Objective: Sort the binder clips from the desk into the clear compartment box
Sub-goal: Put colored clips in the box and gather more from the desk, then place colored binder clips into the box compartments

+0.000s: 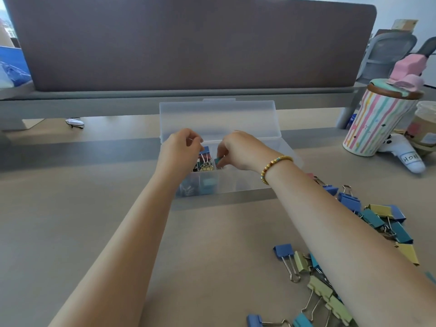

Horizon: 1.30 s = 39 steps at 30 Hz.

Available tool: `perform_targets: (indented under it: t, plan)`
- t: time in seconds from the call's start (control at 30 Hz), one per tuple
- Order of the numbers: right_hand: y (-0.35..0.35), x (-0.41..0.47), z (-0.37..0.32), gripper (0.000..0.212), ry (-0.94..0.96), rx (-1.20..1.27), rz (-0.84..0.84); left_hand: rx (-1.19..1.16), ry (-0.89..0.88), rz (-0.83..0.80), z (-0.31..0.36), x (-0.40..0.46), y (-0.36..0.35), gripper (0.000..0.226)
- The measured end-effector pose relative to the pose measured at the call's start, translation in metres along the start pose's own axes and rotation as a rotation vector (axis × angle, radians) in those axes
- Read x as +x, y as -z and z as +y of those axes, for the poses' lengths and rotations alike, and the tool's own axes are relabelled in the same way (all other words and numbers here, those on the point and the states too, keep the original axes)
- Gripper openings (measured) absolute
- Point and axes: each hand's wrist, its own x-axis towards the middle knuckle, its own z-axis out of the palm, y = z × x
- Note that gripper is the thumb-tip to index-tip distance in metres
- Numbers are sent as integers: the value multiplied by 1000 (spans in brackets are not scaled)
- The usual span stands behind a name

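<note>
Two hands over box: both hover above the clear compartment box [226, 182], which sits mid-desk with its lid [218, 119] standing open behind them.
Left hand: left hand [180, 147] — fingers curled, tips pinched on what looks like a wire handle above the filled compartment; a blue clip [205, 150] shows just under the fingertips, and I judge it to be the thing held, though the contact itself is partly hidden.
Right hand: right hand [238, 151] — fingers curled down, pinching a small teal clip [217, 160] at the fingertips, just right of the filled compartment.
Box contents: mixed clips [204, 165] heaped in one compartment between the two hands; more teal and silver shapes show through the front wall [200, 185]; the right-hand compartments look unfilled, as far as the forearm lets me see.
Remaining stock: loose binder clips [375, 218] lie on the desk [94, 208] to the right of the box, under and beside the right forearm — handles point every way, no common axis.
Key relation: the pile lies right of and nearer than the box, so the right hand is the nearer one for the next pick-up; the left would have to cross over.
Progress (judgement): early to middle — many clips still on the desk.
Risk (judgement): right forearm sweeps low over the pile and could scatter it.
</note>
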Motion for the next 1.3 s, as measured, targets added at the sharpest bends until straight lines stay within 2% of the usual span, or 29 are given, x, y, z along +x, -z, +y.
perform_targets:
  t: [0.2, 0.4, 0.5, 0.6, 0.67, 0.8, 0.87, 0.97, 1.07, 1.17, 1.3]
  plan:
    - [3, -3, -1, 16, -29, 17, -70, 33, -89, 48, 7, -12, 1, 17]
    - [16, -58, -7, 26, 14, 196, 228, -9, -152, 13, 25, -63, 13, 13]
    - [20, -103, -10, 23, 13, 286, 286, -94, -51, -73, 28, -95, 14, 11]
    - [18, -143, -8, 17, -13, 351, 257, -48, 51, -285, 30, -128, 15, 7]
    - [14, -166, -9, 14, -33, 397, 277, 84, 47, -495, 32, -153, 19, 34]
    - [-8, -200, -12, 14, -100, 502, 343, 349, -76, -948, 34, -203, 32, 97]
    - [-15, -211, -14, 15, -112, 532, 323, 510, -147, -1029, 28, -220, 32, 110]
    - [-16, -219, -20, 16, -95, 569, 295, 640, -203, -1003, 21, -229, 26, 111]
    - [-16, -221, -22, 15, -58, 563, 212, 598, -172, -939, 17, -224, 23, 106]
    - [-17, -222, -19, 12, -29, 558, 45, 533, -138, -826, 9, -214, 23, 97]
    - [-17, -221, -17, 13, -33, 341, 6, 438, -113, -708, 2, -207, 23, 81]
